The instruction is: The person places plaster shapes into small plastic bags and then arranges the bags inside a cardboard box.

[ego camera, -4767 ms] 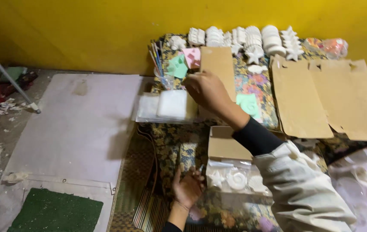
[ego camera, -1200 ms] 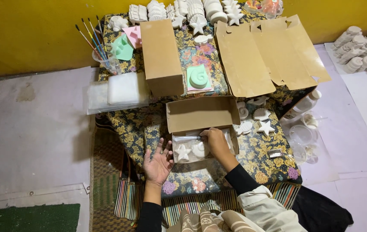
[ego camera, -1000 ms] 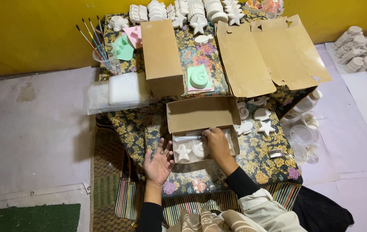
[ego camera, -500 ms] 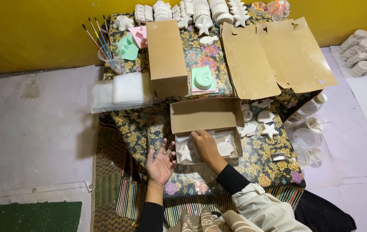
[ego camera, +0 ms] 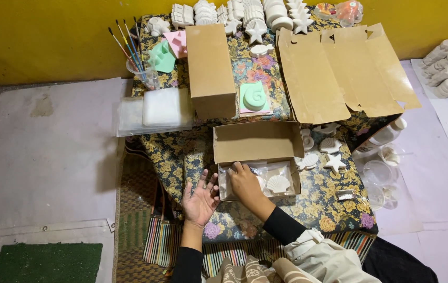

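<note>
An open cardboard box [ego camera: 258, 157] sits near the front edge of the low table [ego camera: 334, 207], a little left of the middle, its lid flap standing up on the far side. Inside lies a clear plastic bag [ego camera: 271, 173] over white plaster pieces, among them a white shell cast [ego camera: 278, 184] toward the right wall of the box. The right hand [ego camera: 244, 181] reaches into the left half of the box, palm down, fingers loosely curved and resting on the bag and its contents; whether it pinches anything cannot be told. The left hand [ego camera: 200, 198] rests just outside the box's left wall on the flowered tablecloth, palm up, fingers spread and holding nothing.

Just right of the box, more white casts lie on the cloth, including a white star cast [ego camera: 334, 163]. Beyond the box, toward the far edge, stands a closed tall cardboard box [ego camera: 211, 68], and beside it on the right a green shell mould [ego camera: 254, 98]. A flattened cardboard sheet [ego camera: 339, 73] covers the far right corner. At the left edge a stack of clear plastic trays [ego camera: 156, 110] overhangs the table, and behind it a cup of paintbrushes [ego camera: 137, 63] stands near the far left corner. Rows of white plaster figures [ego camera: 245, 13] line the far edge against the yellow wall [ego camera: 51, 36].
</note>
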